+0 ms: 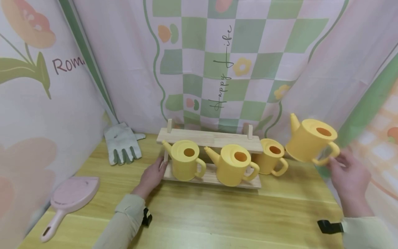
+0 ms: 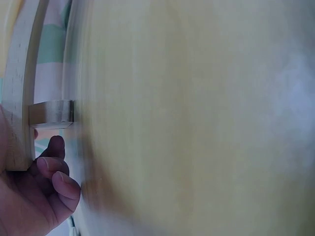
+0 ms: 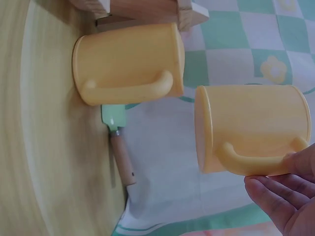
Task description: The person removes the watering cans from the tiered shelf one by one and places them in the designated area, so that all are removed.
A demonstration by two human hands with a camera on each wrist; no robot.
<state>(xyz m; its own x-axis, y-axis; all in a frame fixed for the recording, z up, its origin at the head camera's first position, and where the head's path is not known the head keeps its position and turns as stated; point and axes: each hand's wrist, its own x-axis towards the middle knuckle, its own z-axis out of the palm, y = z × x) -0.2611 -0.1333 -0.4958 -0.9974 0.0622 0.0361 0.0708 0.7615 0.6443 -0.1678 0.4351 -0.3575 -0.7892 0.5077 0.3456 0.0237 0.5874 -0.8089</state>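
My right hand [image 1: 351, 176] pinches the handle of a yellow watering can [image 1: 308, 141], holding it in the air right of a small two-tier wooden shelf [image 1: 206, 137]. Its thumb and fingers close on the handle in the right wrist view. At the shelf's left end, my left hand [image 1: 152, 178] grips the lower board, fingers curled at its underside in the left wrist view. Two more yellow watering cans, a left one [image 1: 185, 162] and a middle one [image 1: 231, 167], sit on the lower board, spouts leftward. Another yellow watering can [image 1: 268, 159] stands on the table, against the shelf's right end.
A pale work glove [image 1: 121, 138] lies at the table's back left, with a pink dustpan [image 1: 73, 193] nearer the front. Behind the standing can, a trowel with green blade and wooden handle [image 3: 122, 157] shows. Patterned curtains [image 1: 224, 69] hang around the wooden table [image 1: 199, 218].
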